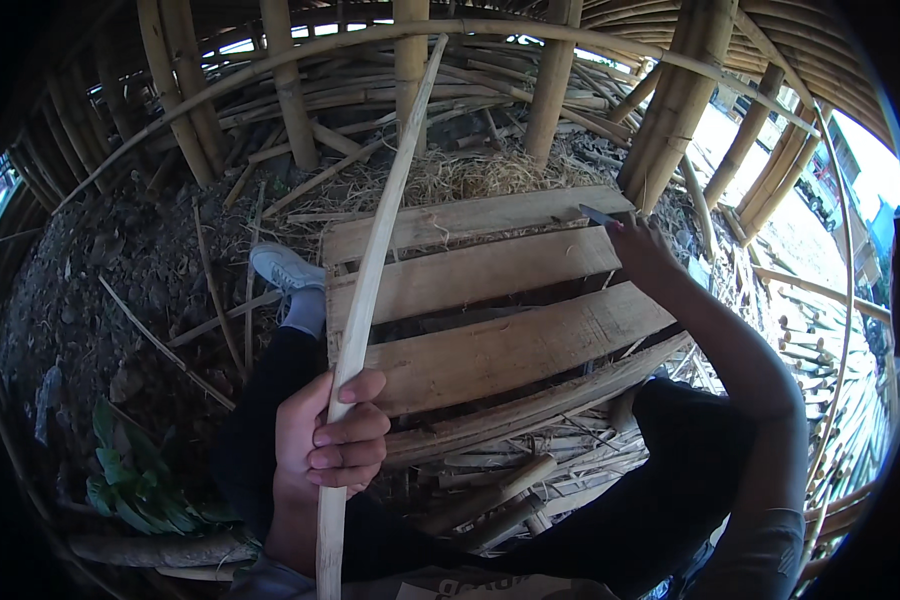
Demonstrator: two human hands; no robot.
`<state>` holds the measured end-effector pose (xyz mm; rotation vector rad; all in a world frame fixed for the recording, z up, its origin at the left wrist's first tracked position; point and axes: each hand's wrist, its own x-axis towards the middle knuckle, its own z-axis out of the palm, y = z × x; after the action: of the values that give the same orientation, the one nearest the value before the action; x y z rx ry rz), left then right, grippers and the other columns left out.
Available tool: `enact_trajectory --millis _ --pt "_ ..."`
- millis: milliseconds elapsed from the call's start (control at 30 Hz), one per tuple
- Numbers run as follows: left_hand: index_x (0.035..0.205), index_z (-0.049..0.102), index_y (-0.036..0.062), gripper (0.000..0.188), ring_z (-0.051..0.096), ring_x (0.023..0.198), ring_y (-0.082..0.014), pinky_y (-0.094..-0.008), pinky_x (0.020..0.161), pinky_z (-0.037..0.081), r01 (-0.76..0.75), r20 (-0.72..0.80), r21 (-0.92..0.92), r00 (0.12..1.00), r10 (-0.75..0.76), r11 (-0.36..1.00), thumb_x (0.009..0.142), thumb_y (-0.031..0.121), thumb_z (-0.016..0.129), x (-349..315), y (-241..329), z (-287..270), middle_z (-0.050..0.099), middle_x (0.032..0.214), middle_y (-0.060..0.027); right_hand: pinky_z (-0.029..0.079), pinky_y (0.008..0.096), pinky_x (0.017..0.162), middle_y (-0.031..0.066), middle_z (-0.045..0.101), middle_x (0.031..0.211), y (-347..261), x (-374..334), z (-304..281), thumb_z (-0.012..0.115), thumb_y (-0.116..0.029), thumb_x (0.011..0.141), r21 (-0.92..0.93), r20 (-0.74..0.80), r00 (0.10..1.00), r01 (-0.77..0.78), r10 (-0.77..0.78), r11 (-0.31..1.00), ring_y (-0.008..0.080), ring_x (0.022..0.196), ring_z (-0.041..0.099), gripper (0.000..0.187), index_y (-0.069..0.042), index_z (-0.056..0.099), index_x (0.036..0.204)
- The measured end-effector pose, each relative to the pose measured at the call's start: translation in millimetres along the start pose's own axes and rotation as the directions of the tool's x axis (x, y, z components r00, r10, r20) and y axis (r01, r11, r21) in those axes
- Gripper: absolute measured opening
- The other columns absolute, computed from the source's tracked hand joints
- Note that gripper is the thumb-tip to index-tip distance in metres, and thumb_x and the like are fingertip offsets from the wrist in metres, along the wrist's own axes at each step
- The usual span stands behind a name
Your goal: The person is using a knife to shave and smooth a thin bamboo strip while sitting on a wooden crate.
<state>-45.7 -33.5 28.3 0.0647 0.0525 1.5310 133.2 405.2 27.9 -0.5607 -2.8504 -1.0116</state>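
- While soil (80, 300) spread at nine o'clock, the edge of a gapped platform (515, 345) lay near a bamboo post (677, 110) at two.
- Left hand (342, 438), past seven, clenched a pale strip (378, 255) reaching twelve.
- Right hand (648, 258), before three, gripped a knife (597, 215).

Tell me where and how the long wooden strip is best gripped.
Likely on the lower stretch of the strip, coming from the left, as the left hand does: it is slim enough there for the fingers to wrap around, while the far end tapers to a narrow tip.
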Motion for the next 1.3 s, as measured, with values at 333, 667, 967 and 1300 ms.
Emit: enact_trajectory --millis 333,667,967,1300 --pt "0.085 0.042 0.014 0.034 0.036 0.036 -0.0024 -0.0155 0.026 0.031 0.037 0.023 -0.025 0.999 -0.037 0.999 0.105 0.037 0.027 -0.5 3.6 -3.8 0.039 0.053 0.0041 0.05 0.0433 0.089 0.0171 0.047 0.113 -61.5 17.9 -66.5 0.05 0.005 0.087 0.416 -0.145 0.958 0.285 -0.247 0.863 0.033 0.104 0.057 0.056 -0.006 0.042 0.141" --pt "0.085 0.042 0.0136 0.034 0.036 0.035 -0.0029 -0.0159 0.026 0.031 0.136 0.035 -0.097 0.99 -0.134 0.986 0.105 0.037 0.026 5.0 3.9 -6.6 0.037 0.052 0.0039 0.056 0.0443 0.069 0.0195 0.054 0.108 28.1 40.2 18.6 0.06 -0.006 0.084 0.057 0.203 0.976 -0.09 0.077 0.994 0.0319 0.089 0.066 0.045 0.002 0.047 0.126" --pt "0.088 0.043 0.0136 0.032 0.037 0.038 -0.0019 -0.0154 0.028 0.035 0.082 0.039 -0.056 0.996 -0.08 0.995 0.104 0.037 0.029 -2.8 5.4 -5.6 0.04 0.055 0.004 0.053 0.0426 0.088 0.0166 0.049 0.114 -112.5 62.4 -84.3 0.056 0.001 0.086 0.313 -0.274 0.837 0.544 -0.475 0.778 0.0318 0.1 0.06 0.058 -0.005 0.04 0.141" --pt "0.088 0.042 0.0145 0.03 0.038 0.037 -0.0014 -0.0153 0.028 0.035 0.03 0.035 -0.04 0.999 -0.028 0.999 0.104 0.038 0.033 -13.7 11.1 -7.4 0.041 0.056 0.0038 0.056 0.0434 0.076 0.0213 0.054 0.106 -51.8 46.3 -81.6 0.05 -0.002 0.091 0.422 0.086 0.964 0.193 -0.251 0.886 0.0317 0.09 0.066 0.045 0.009 0.04 0.133"
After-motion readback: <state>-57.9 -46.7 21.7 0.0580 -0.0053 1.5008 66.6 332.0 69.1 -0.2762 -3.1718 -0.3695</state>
